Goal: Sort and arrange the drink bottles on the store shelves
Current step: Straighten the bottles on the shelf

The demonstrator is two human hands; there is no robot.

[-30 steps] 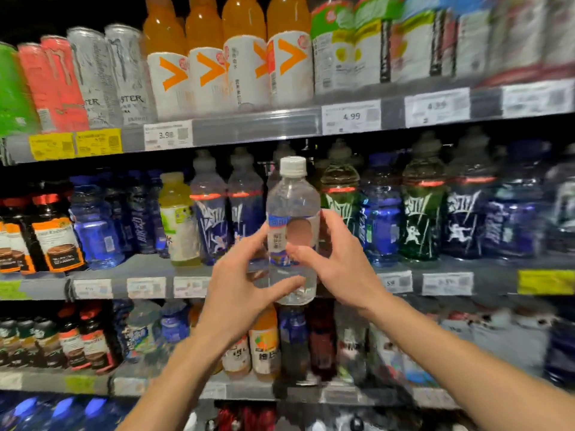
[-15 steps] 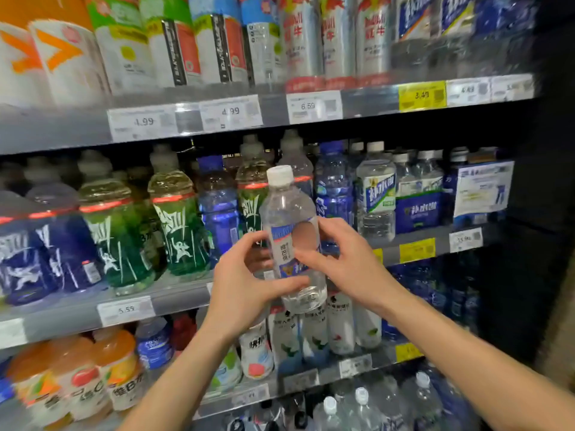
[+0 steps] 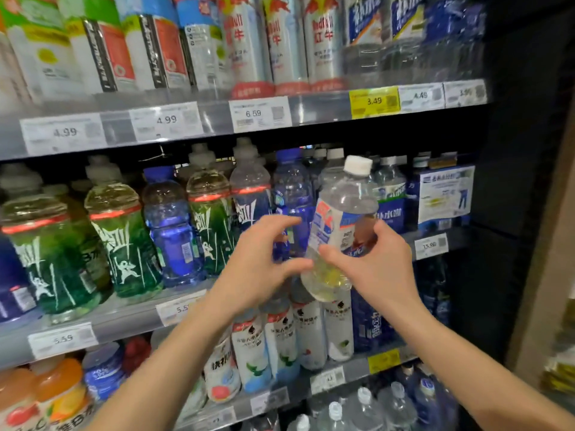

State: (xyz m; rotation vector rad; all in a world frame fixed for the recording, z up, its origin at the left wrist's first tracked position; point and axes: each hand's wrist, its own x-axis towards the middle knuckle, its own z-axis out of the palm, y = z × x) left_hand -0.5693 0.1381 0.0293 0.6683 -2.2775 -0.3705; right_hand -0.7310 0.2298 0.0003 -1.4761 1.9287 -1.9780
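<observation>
A clear drink bottle (image 3: 343, 203) with a white cap and a blue-and-white label is held in front of the middle shelf, its top tilted to the right. My right hand (image 3: 384, 270) grips its lower half, thumb across the front and fingers behind the label. My left hand (image 3: 258, 269) is just left of it with fingers spread. Its thumb tip is at the bottle's base and its fingers are off the label. Similar white-capped bottles (image 3: 390, 189) stand behind on the right of the middle shelf (image 3: 457, 237).
Green and blue sports bottles (image 3: 124, 237) fill the left of the middle shelf. Tall cans and bottles (image 3: 280, 42) stand on the shelf above. White-labelled bottles (image 3: 308, 334) stand on the shelf below. A dark cabinet wall (image 3: 522, 181) bounds the shelves on the right.
The view has shifted right along the shelves. The bottle has tilted its top to the right and moved toward the right end. My left hand has loosened from it while the right keeps hold.
</observation>
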